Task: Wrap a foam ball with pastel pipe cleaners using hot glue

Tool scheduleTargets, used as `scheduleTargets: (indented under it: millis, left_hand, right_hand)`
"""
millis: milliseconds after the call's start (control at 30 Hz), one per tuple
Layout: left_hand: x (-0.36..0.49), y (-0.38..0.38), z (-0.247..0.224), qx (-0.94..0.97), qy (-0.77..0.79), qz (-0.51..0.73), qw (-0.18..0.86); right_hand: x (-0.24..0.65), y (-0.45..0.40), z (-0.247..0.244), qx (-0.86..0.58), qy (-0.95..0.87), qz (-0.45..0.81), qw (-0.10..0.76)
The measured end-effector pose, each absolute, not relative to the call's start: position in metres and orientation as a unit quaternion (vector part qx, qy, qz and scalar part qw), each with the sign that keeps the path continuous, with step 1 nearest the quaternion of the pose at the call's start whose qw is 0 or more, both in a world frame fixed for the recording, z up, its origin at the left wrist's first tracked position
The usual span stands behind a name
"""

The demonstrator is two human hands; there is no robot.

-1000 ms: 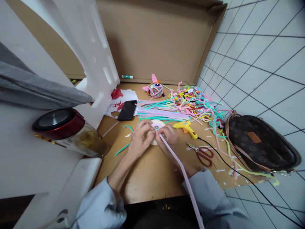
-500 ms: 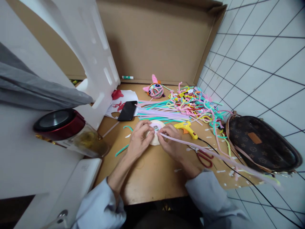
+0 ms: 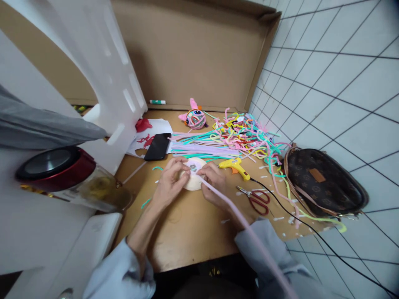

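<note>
Between my hands is a round cream disc (image 3: 192, 185) with a pale lilac and grey middle. My left hand (image 3: 171, 181) grips its left side, the thumb resting over the face and the fingers along the rim. On the other side, my right hand (image 3: 213, 181) pinches a long lilac pipe cleaner (image 3: 238, 211) close to its end, against the disc. The rest of that pipe cleaner slants down to the right, passing over my right sleeve. My fingers partly cover the end at the disc's middle, so how it sits there is hidden.
Right of my hands lie a yellow glue gun (image 3: 236, 167) with a black cord and red-handled scissors (image 3: 258, 201). Behind are a pipe cleaner pile (image 3: 249, 135), a pink-eared ball toy (image 3: 195, 119) and a phone (image 3: 158, 146). A bottle (image 3: 102, 189) stands left, a brown bag (image 3: 324, 182) right.
The free length of the lilac pipe cleaner has swung downward, toward me. My view has shifted slightly right; both hands remain at the disc.
</note>
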State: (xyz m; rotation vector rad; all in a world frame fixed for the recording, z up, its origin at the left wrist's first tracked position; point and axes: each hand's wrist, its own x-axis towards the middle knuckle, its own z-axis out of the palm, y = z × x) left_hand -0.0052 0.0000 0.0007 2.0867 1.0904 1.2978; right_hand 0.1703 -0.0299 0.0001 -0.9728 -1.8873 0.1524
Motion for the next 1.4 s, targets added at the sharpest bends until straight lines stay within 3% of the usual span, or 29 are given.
scheduleTargets:
  millis: [100, 200, 300, 400, 533, 833, 1100, 1400]
  left_hand:
    - [-0.011, 0.006, -0.003, 0.758, 0.374, 0.479, 0.238]
    - [-0.014, 0.007, -0.003, 0.76, 0.383, 0.465, 0.243]
    - [-0.015, 0.006, 0.0, 0.77, 0.382, 0.451, 0.239]
    - [-0.015, 0.005, 0.003, 0.78, 0.371, 0.443, 0.239]
    - [-0.016, 0.005, 0.006, 0.783, 0.364, 0.442, 0.244]
    - [-0.016, 0.004, 0.007, 0.788, 0.367, 0.422, 0.258]
    - [-0.018, 0.003, 0.009, 0.799, 0.364, 0.411, 0.245]
    - [-0.018, 0.0, 0.009, 0.814, 0.357, 0.398, 0.229]
  right_hand:
    - [0.183, -0.027, -0.003, -0.438, -0.754, 0.023, 0.49]
    - [0.21, -0.025, -0.007, -0.573, -0.667, -0.066, 0.471]
    - [0.24, -0.027, -0.008, -0.731, -0.602, -0.121, 0.298]
    - [0.258, -0.028, -0.008, -0.79, -0.597, -0.08, 0.113]
    - [0.264, -0.019, -0.007, -0.81, -0.584, -0.034, 0.042]
    - [0.277, -0.026, -0.001, -0.845, -0.508, 0.049, 0.161]
    - [0.247, -0.014, 0.039, -0.733, -0.549, 0.01, 0.402]
    - [0.22, 0.006, 0.014, -0.704, -0.541, -0.053, 0.457]
